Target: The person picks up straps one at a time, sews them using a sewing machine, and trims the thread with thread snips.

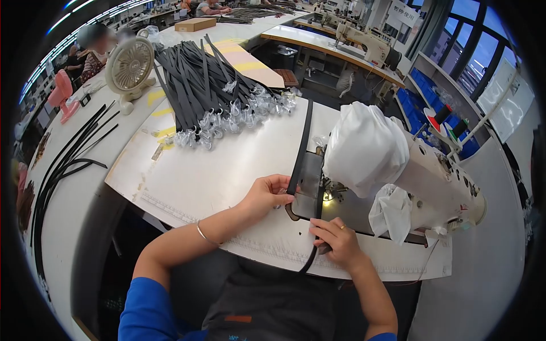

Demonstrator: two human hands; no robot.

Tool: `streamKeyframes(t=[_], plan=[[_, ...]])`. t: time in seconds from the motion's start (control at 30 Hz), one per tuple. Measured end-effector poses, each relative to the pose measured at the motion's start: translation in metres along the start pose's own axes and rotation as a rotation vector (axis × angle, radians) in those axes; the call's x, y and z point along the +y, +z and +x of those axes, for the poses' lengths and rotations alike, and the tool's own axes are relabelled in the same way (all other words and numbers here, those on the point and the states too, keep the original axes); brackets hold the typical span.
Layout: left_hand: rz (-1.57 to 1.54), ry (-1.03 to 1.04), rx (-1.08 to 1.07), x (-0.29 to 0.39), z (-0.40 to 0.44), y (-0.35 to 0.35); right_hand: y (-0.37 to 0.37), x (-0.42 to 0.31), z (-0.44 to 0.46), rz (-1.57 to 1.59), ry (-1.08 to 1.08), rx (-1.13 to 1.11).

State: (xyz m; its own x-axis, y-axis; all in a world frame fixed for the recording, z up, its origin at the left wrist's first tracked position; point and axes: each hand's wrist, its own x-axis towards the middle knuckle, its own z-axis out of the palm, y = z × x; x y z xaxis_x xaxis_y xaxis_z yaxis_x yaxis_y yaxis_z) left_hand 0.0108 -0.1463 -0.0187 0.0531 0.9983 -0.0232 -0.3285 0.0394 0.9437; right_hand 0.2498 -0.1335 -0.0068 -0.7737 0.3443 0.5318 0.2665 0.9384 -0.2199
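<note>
- The left hand (269, 194) pinches a black strap (301, 149) between thumb and fingers; its long axis points away from the person, far end leaning slightly right.
- The right hand (336, 243) is closed on a second black length (318, 211) beside the needle area; this runs roughly parallel, its near end curving left over the table's edge. Whether both are one piece, I cannot tell.
- The hands are apart.
- The pale table (227, 165) carries a ruler scale, a cloth-wrapped sewing machine (438, 176) and a strap heap (205, 85).
- Beyond: workbenches, windows (469, 40), other people.
</note>
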Motion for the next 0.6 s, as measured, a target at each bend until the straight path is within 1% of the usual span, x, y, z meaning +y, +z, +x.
streamKeyframes(t=[0.07,0.13,0.2,0.27,0.3,0.33,0.37,0.4,0.43,0.5,0.53,0.6], plan=[[-0.131,0.05,0.002,0.003,-0.002,0.005,0.0,-0.001,0.001,0.006,-0.004,0.005],[-0.105,0.081,0.001,0.013,-0.003,0.001,0.0,-0.002,0.0,-0.007,0.018,-0.014],[0.019,0.087,-0.029,0.034,-0.001,-0.008,-0.001,-0.001,0.0,0.001,-0.001,-0.016],[0.084,0.216,0.052,0.071,0.005,-0.03,0.0,-0.002,-0.001,-0.008,0.008,-0.015],[0.002,0.35,0.049,0.086,0.013,-0.057,0.001,-0.002,-0.001,-0.008,0.002,-0.016],[-0.14,0.438,0.133,0.11,0.013,-0.077,0.001,-0.003,-0.001,0.005,-0.016,-0.019],[-0.166,0.504,0.165,0.139,0.007,-0.104,0.001,-0.003,-0.001,-0.005,-0.011,-0.008],[-0.34,0.565,0.187,0.164,-0.003,-0.133,0.002,-0.003,-0.001,-0.014,-0.008,0.005],[-0.362,0.64,0.201,0.189,-0.018,-0.168,0.003,-0.002,-0.001,-0.016,-0.017,0.016],[-0.3,0.797,0.384,0.229,-0.07,-0.228,0.004,-0.001,-0.003,-0.004,-0.031,0.02],[-0.338,0.874,0.429,0.243,-0.104,-0.261,0.005,-0.001,-0.003,-0.012,-0.018,0.024],[-0.302,1.018,0.629,0.265,-0.182,-0.312,0.006,-0.001,-0.003,0.003,-0.035,0.02]])
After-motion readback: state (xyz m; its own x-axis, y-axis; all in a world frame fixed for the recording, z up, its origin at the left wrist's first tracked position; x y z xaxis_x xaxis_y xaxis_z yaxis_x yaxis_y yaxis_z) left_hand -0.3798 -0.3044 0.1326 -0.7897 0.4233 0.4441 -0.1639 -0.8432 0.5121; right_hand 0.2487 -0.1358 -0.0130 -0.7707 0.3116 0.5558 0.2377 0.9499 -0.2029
